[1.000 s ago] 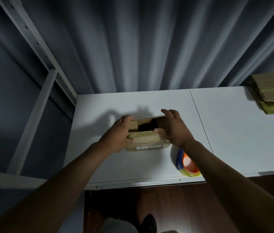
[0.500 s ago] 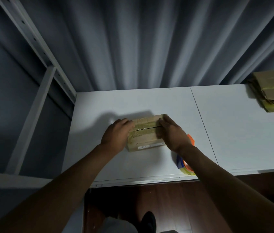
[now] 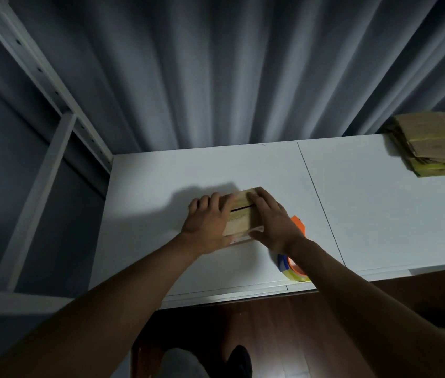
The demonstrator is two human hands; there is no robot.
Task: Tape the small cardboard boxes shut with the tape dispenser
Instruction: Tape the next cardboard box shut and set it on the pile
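The tape dispenser (image 3: 291, 264) is lying just nearer than the small cardboard box (image 3: 240, 214), half hidden under the right forearm. Both hands are pressing the box flaps down on the white table (image 3: 379, 208): the left hand (image 3: 207, 224) is lying flat over the box's left end, the right hand (image 3: 271, 219) flat over its right end, fingers straight. A dark seam gap is showing between them. Lifting either hand to fetch the dispenser may let the flaps spring open. Farther right of the box, flattened cardboard (image 3: 434, 148) is lying stacked well apart, before the curtain (image 3: 216, 77).
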